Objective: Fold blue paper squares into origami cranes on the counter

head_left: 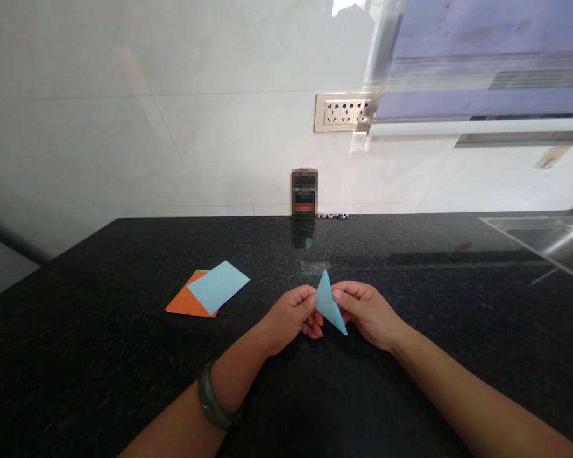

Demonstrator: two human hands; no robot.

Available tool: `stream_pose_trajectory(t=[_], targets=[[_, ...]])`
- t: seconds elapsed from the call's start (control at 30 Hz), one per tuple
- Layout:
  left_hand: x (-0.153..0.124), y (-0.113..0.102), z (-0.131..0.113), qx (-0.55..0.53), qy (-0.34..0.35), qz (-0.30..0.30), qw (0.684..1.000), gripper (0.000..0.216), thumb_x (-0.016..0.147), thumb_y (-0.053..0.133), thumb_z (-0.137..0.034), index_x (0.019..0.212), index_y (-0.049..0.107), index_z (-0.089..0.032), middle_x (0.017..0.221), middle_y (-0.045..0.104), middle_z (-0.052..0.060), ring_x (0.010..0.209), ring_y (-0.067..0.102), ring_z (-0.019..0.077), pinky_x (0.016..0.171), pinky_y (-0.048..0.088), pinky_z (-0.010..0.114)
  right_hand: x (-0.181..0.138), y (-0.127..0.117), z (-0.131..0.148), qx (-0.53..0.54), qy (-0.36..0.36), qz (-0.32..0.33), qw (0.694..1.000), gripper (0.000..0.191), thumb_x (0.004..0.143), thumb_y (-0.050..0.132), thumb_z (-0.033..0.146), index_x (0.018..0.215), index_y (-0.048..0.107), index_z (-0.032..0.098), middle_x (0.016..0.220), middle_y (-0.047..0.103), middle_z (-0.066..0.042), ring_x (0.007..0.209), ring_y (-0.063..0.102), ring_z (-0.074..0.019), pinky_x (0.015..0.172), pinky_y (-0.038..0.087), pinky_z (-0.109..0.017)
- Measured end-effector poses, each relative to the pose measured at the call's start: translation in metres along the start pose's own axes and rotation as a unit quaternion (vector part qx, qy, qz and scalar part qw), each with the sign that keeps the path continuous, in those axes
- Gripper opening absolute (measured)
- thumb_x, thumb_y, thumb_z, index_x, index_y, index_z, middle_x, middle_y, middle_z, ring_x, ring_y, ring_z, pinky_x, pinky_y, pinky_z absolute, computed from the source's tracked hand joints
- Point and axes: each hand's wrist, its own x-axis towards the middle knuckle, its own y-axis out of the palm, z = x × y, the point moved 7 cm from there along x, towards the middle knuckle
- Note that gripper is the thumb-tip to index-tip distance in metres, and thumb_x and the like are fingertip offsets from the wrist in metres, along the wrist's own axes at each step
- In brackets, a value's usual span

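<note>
Between my hands is a small folded piece of light blue paper (pixel 328 304), creased into a pointed, triangle-like shape and lifted off the dark counter. My left hand (pixel 295 316) pinches its left edge between thumb and fingers. On the other side, my right hand (pixel 367 310) grips the right edge, thumb on top. Some fingertips of both hands are hidden behind the paper. To the left of my hands lie a flat light blue sheet (pixel 222 286) and, partly under it, an orange sheet (pixel 191 302). A sliver of green shows at the orange sheet's upper edge.
The black speckled counter (pixel 124 369) runs back to a tiled wall. A phone-like dark object (pixel 304 194), blurred out, leans there beside a beaded strand (pixel 333 216). A metal sink (pixel 568 238) is at the right, and a socket panel (pixel 342 112) is on the wall.
</note>
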Motion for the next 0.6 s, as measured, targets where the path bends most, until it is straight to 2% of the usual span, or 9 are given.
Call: stream_pose_trajectory(t=[0.2,0.6], targets=[[-0.0001,-0.0001,-0.0010,0.031,-0.001,-0.010,0.999,0.026,0.080,0.046,-0.040,0.075,0.049,-0.015,0.060,0.054,-0.001,0.048,0.054,0.0082,0.050,0.044,0.022,0.0008,-0.0018,0.0010,-0.006,-0.007,-0.013,1.000,0.026,0.075,0.060,0.040,0.074,0.061,0.014,0.057,0.056,0.001,0.048,0.051,-0.0063,0.044,0.039,-0.018],[0.0010,-0.0004,0.0014,0.023,-0.006,-0.005,1.000,0.028,0.079,0.047,-0.042,0.075,0.049,-0.015,0.059,0.055,-0.001,0.047,0.054,0.0082,0.048,0.044,0.022,0.0015,-0.0023,-0.0028,0.002,-0.001,-0.008,1.000,0.027,0.075,0.060,0.041,0.076,0.063,0.015,0.058,0.059,0.000,0.051,0.053,-0.0094,0.046,0.041,-0.021]])
